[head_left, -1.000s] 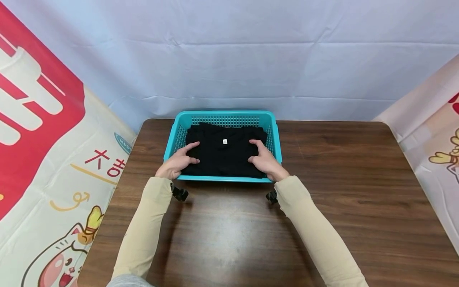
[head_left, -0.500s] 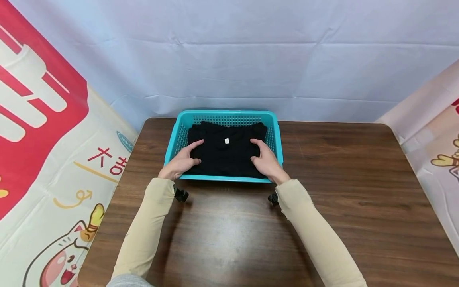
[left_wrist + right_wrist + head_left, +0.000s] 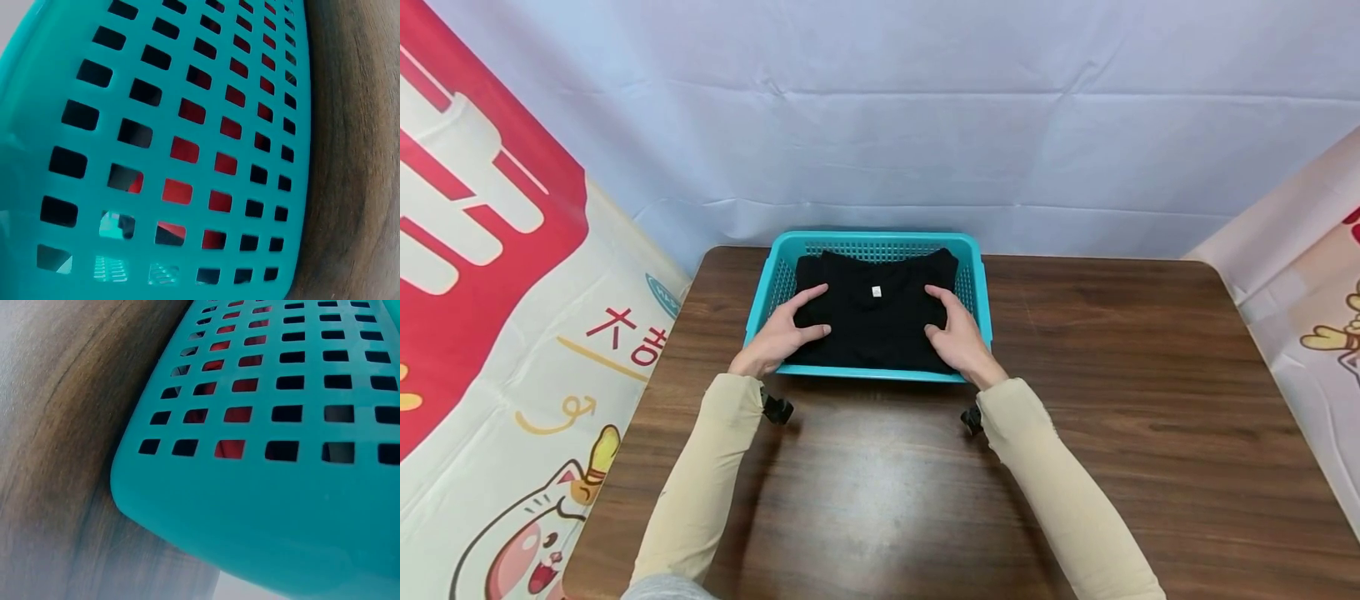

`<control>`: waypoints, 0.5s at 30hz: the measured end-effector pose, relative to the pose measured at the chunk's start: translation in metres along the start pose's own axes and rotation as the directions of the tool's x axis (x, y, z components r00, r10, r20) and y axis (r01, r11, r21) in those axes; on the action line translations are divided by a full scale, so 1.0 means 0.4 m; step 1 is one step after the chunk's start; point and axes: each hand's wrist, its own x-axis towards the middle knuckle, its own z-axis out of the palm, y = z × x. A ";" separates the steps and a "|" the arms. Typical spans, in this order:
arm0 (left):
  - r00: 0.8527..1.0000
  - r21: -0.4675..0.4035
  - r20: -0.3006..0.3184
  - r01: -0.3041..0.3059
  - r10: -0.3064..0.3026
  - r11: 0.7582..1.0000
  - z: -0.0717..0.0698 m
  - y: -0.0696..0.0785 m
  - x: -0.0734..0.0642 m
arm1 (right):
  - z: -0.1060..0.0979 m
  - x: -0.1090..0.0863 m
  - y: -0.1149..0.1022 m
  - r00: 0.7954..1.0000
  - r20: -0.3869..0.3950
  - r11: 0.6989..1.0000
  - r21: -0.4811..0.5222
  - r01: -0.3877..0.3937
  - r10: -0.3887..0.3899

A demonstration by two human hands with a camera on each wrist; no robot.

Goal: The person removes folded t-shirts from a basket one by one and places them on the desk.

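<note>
A folded black shirt (image 3: pixel 880 329) with a small white neck label lies in a turquoise plastic basket (image 3: pixel 872 374) on the table. My left hand (image 3: pixel 780 333) rests on the shirt's left side, thumb and index finger spread and straight on top. Mirroring it, my right hand (image 3: pixel 957 335) touches the right side with thumb and index finger apart. The other fingers of both hands are hidden. Through the holes of the basket wall, red cloth (image 3: pixel 184 149) shows in the left wrist view, and a red patch (image 3: pixel 230 449) shows in the right wrist view. Neither wrist view includes the hands.
The basket stands at the back of a brown wooden table (image 3: pixel 1120 400), near a pale hanging cloth (image 3: pixel 887 150). A printed red and white sheet (image 3: pixel 542 275) hangs at the left, another at the right. A small black device (image 3: pixel 777 409) sits at each wrist.
The shirt's back edge, especially its right back corner, has risen a little. Both hands have shifted slightly on the cloth. The basket stays in place; the view has shifted slightly.
</note>
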 end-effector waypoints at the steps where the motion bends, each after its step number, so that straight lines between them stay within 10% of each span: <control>1: 1.000 -0.018 -0.009 -0.007 0.006 1.000 -0.001 0.000 0.000 | 0.000 0.000 0.001 1.000 0.003 1.000 -0.005 0.011 -0.011; 15: 0.994 -0.108 -0.095 -0.059 0.049 0.992 -0.003 -0.006 -0.001 | -0.001 -0.006 0.001 0.994 -0.011 0.994 0.023 0.110 -0.110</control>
